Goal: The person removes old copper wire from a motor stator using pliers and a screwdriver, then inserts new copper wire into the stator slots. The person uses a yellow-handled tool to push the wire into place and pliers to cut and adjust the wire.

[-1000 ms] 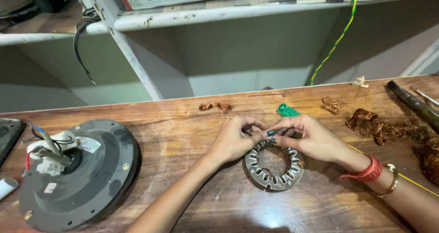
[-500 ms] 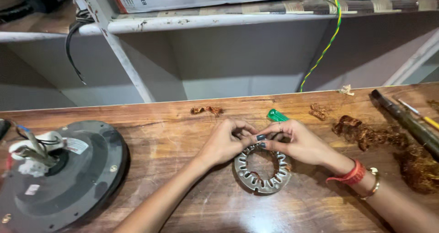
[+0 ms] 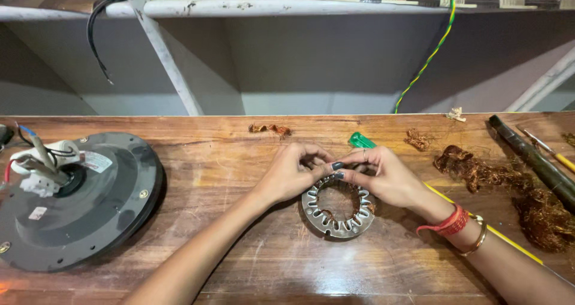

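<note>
Pinching at the twelve o'clock rim of the slotted stator ring [image 3: 339,206], which lay mid-table [image 3: 239,161], left hand [image 3: 293,173] and right hand [image 3: 383,176] each held a clenched grip there. Sharp slot edges could have nicked fingertips, or the ring might have skidded.

Dull grey metal ring [image 3: 338,208] under my fingers, on a worn wooden bench [image 3: 239,161].
The wood looks scratched with a faint sheen; the motor housing [image 3: 90,203] is matt dark metal; the copper wire scraps [image 3: 479,170] look frizzy.
</note>
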